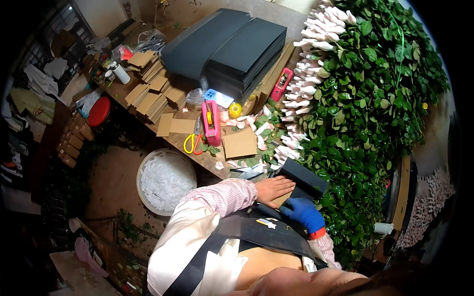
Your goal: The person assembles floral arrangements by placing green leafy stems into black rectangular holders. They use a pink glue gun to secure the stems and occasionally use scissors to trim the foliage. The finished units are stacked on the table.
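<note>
My bare left hand (pixel 275 191) lies flat, fingers stretched out together, on a piece of brown cardboard (pixel 282 199) over a black sheet (pixel 302 177). The sheet's far side stands up as a dark panel beyond my fingertips. Close by on the near right, my right hand (pixel 302 212), in a blue knitted glove with a red cuff, has its fingers bent at the sheet's near edge. What lies under that glove is hidden. Past the panel, a big pile of roses (pixel 345 118) shows green leaves and white-sleeved heads (pixel 301 93).
On the table are a stack of black sheets (pixel 247 49), pink tape dispensers (pixel 211 123), scissors (pixel 193 144), a loose cardboard square (pixel 240 143), cardboard stacks (pixel 153 93) and scattered petals. A round tub (pixel 167 182) of white sleeves stands at the left, below a red stool (pixel 99 111).
</note>
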Available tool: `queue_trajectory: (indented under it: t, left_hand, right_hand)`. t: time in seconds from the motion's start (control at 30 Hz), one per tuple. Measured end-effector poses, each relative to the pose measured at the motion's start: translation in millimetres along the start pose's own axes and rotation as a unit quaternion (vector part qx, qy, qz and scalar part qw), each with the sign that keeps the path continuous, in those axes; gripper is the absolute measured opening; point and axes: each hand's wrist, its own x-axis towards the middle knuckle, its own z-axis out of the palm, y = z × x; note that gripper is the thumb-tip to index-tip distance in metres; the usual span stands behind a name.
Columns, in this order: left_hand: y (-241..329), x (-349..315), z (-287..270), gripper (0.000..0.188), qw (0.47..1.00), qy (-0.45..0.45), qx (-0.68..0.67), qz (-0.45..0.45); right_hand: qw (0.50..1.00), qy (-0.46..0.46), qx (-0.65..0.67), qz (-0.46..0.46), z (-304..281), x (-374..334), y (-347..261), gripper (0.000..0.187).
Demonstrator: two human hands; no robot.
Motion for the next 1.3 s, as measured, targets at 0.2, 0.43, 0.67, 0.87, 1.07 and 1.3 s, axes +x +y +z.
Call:
queue_trajectory:
  t: [0.2, 0.43, 0.67, 0.87, 1.07, 1.3]
  left_hand:
    - [0.2, -48.0, -41.5, 0.017, 0.980, 0.191, -0.042, -0.037]
    - [-103.2, -226.6, -113.8, 0.040, 0.741, 0.236, 0.279, -0.564]
    - [-161.1, -302.0, -95.8, 0.087, 0.590, 0.003, 0.168, -0.790]
    - [-136.3, -328.4, -89.2, 0.082, 0.607, 0.183, 0.019, -0.773]
    - [-8.5, -224.4, -95.3, 0.036, 0.560, 0.506, -0.363, -0.546]
    - [94.3, -12.8, -115.7, 0.057, 0.809, 0.216, -0.473, -0.274]
  right_hand:
    - [0.995, 0.087, 0.039, -0.042, -5.3, -30.1, -49.1, 0.056]
    - [0.977, 0.207, 0.033, 0.026, 12.2, -38.8, -51.9, 0.067]
    - [0.968, 0.246, 0.043, -0.011, 10.7, -24.8, -64.1, 0.055]
    - [0.949, 0.306, 0.066, -0.037, 11.3, -33.8, -50.9, 0.047]
    - [0.921, 0.297, 0.230, -0.102, 1.0, -29.8, -59.3, 0.034]
    - [0.865, 0.135, 0.471, -0.109, -11.6, -15.2, -80.9, 0.039]
